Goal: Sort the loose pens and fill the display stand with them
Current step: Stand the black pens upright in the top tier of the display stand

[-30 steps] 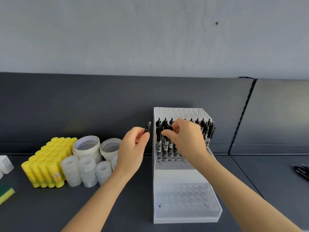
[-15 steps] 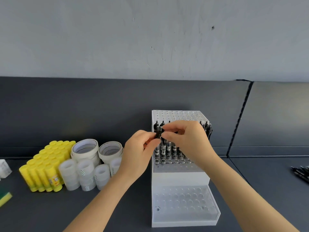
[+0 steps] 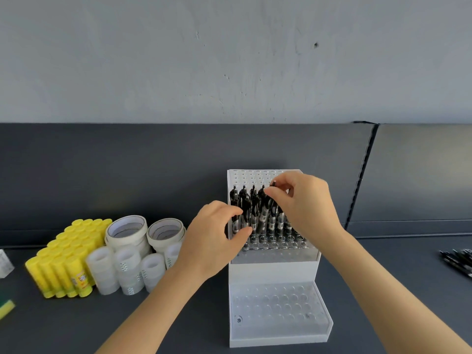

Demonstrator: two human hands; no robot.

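Both hands were at the upper tier of the display stand [image 3: 273,273], which stood upright on the dark tabletop [image 3: 51,328].
The upper tier held a block of black racked pens [image 3: 261,217] standing clip-end up in its rear rows, with a front row of holes open below them. The lower tier's holes held no pens. The right hand [image 3: 304,208] had its grip pinched on the top of a back-row pen [image 3: 272,184]. The left hand [image 3: 212,241] had its grip closed, finger and thumb, on a front-left pen [image 3: 245,218] standing in the rack. More loose pens [image 3: 457,260] lay at the far right edge. To the left stood yellow glue sticks [image 3: 66,259], paper tape rolls [image 3: 126,229] and clear tape rolls [image 3: 127,268], packed close together.
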